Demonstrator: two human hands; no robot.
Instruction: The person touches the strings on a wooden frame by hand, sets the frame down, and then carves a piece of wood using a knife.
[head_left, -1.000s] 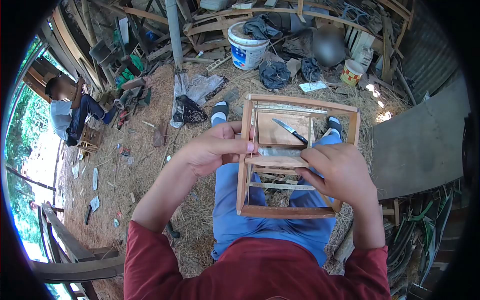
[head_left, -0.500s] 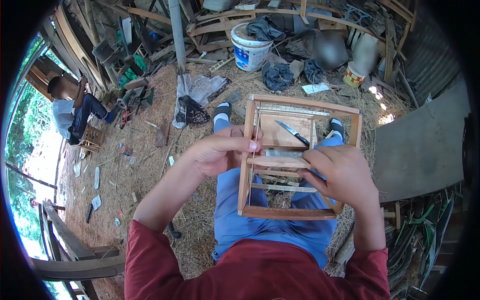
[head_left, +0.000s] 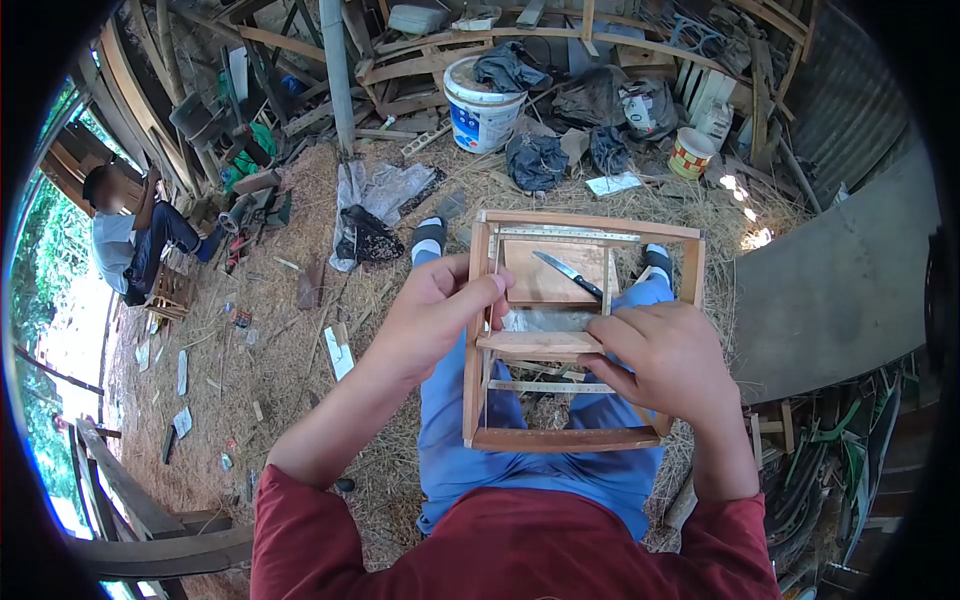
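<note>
Left hand [head_left: 452,312] pinching, right hand [head_left: 668,352] gripping: a wooden frame [head_left: 570,439] held over the lap

Thumb and fingers of the left hand are drawn together at the frame's left side, seemingly on a thin strand [head_left: 486,405] that runs along that rail; the fingertips partly hide it. The right hand is curled over the right end of a crossbar [head_left: 535,343], holding it firmly.

The frame is above the person's blue-clad legs [head_left: 445,400]; whether it rests on them cannot be told. Marked strips span it above and below the crossbar, the lower strip [head_left: 530,386] nearer the body. Farther out, within the frame's outline, a dark-handled knife [head_left: 567,273] lies slantwise on a wooden panel [head_left: 535,287].

Judging by what shows, the main body is largely together: the outer rails meet at the visible corners and the crossbar sits across the middle. The strand's fixing looks like the part in hand, not visibly finished. Whether the crossbar's right end is fastened is hidden under the fingers.
</note>
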